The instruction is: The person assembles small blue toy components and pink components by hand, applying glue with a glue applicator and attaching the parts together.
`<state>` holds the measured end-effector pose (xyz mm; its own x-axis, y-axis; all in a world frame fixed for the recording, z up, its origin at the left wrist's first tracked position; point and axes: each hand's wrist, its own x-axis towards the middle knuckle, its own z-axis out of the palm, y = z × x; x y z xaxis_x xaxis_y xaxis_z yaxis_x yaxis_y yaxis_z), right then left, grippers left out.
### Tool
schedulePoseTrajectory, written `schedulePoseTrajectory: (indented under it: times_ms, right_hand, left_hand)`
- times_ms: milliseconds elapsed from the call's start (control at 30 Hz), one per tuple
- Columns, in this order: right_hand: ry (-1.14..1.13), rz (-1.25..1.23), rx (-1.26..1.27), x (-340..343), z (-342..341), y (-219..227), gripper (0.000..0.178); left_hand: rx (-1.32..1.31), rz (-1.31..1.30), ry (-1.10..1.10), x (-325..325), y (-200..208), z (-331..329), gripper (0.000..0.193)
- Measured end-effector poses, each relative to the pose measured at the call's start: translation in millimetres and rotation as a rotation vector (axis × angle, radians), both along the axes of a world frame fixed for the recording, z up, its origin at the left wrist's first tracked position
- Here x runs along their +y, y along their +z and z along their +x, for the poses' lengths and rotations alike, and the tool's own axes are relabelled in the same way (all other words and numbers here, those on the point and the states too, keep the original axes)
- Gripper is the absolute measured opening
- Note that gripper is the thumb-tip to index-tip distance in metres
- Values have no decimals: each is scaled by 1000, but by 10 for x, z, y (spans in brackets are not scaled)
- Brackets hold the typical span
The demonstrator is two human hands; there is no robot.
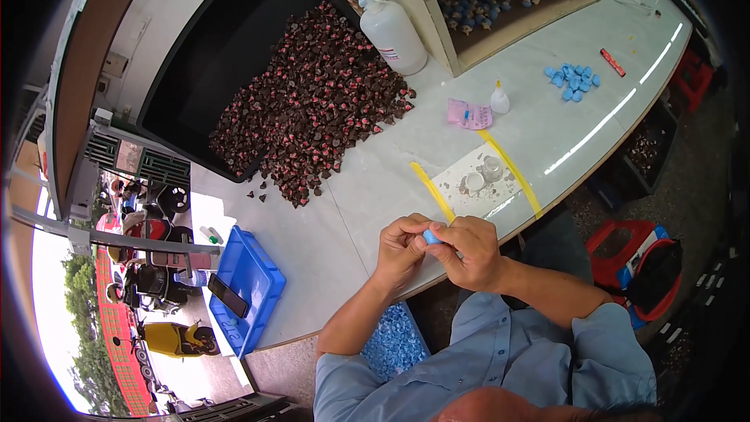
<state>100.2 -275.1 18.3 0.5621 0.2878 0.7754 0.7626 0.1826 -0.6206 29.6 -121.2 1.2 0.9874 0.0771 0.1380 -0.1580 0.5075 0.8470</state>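
- Landmark: white pad [466, 161] on the table [351, 195], with a yellow tape strip along its left side and another along its right.
- Blue piece [431, 236]: just off the near edge of the pad, held between both hands.
- Left hand [400, 250]: grip closed, thumb and fingers pinching the blue piece from the left.
- Right hand [471, 248]: grip closed, thumb and fingers pinching the blue piece from the right.
- Clear cups [474, 182]: two, side by side on the pad.
- Pink packet [469, 114] and small white bottle [500, 100]: beyond the pad's far edge.
- Loose blue pieces [576, 80]: beyond the pad, to its right.
- Dark pieces [312, 101]: heaped beyond the pad, to its left.
- Blue tray [269, 293]: well left of the pad.
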Motion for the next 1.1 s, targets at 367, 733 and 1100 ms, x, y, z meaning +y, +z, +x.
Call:
schedulePoseTrajectory:
  times_ms: [367,733,1100]
  right_hand:
    - [-31,15,-20,-7,-12,-113,21]
    - [-12,52,-53,-67,-64,-209,25]
    - [170,14,252,-186,-180,-408,28]
  left_hand:
    - [-44,99,8,1,9,9,18]
    - [-56,236,4,-19,132,-36,18]
    - [-213,748,146,-33,208,-40,37]
